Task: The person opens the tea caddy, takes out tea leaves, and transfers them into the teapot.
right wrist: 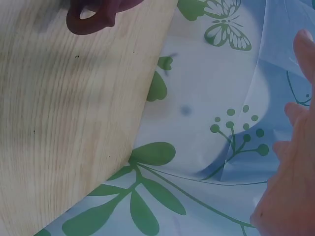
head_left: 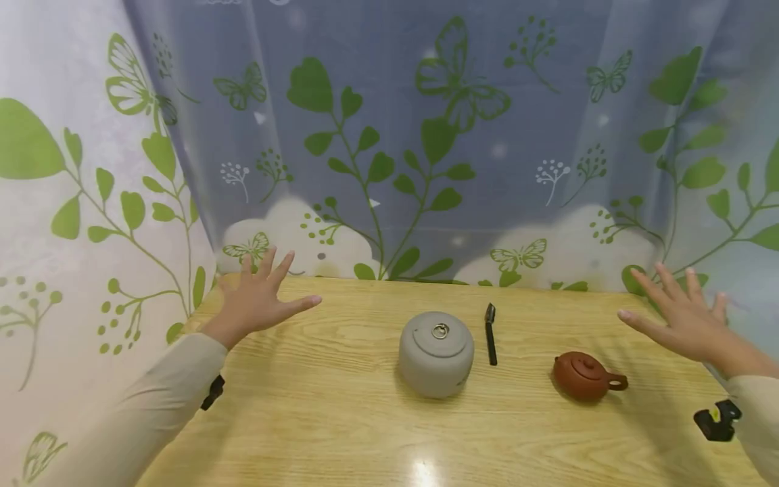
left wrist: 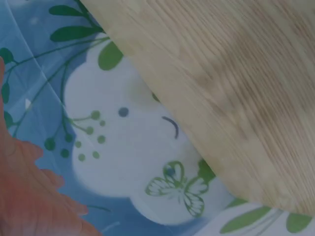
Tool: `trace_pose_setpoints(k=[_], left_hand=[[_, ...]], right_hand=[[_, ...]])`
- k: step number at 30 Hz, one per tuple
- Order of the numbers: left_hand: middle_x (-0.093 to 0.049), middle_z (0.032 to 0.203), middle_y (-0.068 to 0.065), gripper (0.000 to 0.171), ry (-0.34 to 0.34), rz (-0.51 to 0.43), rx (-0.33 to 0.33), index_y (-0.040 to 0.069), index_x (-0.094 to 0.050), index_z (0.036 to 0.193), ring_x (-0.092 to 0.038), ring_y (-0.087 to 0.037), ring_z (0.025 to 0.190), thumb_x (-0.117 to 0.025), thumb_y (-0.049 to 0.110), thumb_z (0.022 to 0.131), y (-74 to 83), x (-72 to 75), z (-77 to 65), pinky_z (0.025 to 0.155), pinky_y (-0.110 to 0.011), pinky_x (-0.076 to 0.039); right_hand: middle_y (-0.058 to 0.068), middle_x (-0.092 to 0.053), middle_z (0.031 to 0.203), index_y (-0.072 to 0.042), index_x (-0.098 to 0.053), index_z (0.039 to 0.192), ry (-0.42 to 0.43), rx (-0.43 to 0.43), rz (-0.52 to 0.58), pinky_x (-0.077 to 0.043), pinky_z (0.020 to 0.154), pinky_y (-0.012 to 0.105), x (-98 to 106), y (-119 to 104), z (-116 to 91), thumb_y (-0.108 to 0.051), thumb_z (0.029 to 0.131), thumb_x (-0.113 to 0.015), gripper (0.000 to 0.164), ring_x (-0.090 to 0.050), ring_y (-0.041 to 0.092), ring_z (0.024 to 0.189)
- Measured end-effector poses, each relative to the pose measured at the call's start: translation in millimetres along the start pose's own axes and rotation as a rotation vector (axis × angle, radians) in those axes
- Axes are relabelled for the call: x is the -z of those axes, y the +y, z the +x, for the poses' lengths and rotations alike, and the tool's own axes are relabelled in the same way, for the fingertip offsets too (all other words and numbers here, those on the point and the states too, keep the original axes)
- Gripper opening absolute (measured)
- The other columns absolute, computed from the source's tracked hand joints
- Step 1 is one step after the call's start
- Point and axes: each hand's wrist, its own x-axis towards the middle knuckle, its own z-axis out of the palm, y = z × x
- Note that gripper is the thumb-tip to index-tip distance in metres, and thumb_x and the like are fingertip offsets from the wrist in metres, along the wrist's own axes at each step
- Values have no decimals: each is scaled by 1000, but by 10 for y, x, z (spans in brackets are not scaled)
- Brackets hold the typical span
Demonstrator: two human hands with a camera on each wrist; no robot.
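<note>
My left hand (head_left: 255, 301) is spread wide above the far left part of the table, holding nothing. On the opposite side, my right hand (head_left: 688, 321) hovers with fingers splayed, also holding nothing. A reddish-brown clay teapot (head_left: 582, 377) is the thing nearest to it, with the handle pointing right; part of that teapot (right wrist: 101, 17) shows in the right wrist view. Near the middle stands a round grey lidded jar (head_left: 435, 355) with a small ring on its lid. Between jar and teapot lies a slim tool with a black handle (head_left: 491, 335).
The light wood table (head_left: 316, 419) ends at a back edge against a hanging blue curtain (head_left: 389, 135) printed with green leaves and butterflies. Similar printed cloth (head_left: 79, 223) hangs along the left side, and more on the right. Black wrist mounts sit on both forearms.
</note>
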Motion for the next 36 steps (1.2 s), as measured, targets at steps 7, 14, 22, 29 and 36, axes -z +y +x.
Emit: trace_pose_setpoints(k=[7,14,22,29,36], left_hand=[[4,161,-13,101,-28,-78,-51,28,-3,156,10,-51,140,-44,81,80,364,-84,120,91,-84,4],[5,161,-5,97,-40,-170,-119,31,-7,156,8,-43,144,-47,78,81,876,-142,200,98,-80,4],[1,162,-4,94,-38,-249,-259,31,-7,155,5,-43,144,-55,69,83,1491,-221,278,106,-72,0],[2,162,0,98,-126,-337,-347,35,-4,155,4,-40,145,-60,67,81,2079,-336,308,111,-65,-5],[-1,162,-2,102,-189,-387,-401,32,-7,155,0,-37,146,-67,63,79,2541,-500,299,115,-57,-9]], right_hand=[[23,19,155,-21,4,156,-19,50,64,12,87,83,-48,29,-81,-42,100,-45,78,28,54,132],[32,1,154,-16,-4,156,0,92,110,-6,89,83,-162,39,-178,-36,99,-50,76,10,62,133],[36,-16,150,-12,-13,156,56,165,201,-2,96,80,-324,-16,-285,-28,96,-58,77,-1,59,136],[34,-30,145,-8,-25,153,48,175,217,-20,92,76,-410,-166,-353,-30,93,-63,74,-19,59,132],[34,-35,142,-1,-35,147,69,193,311,-28,90,72,-534,-271,-413,-24,92,-66,66,-30,58,126]])
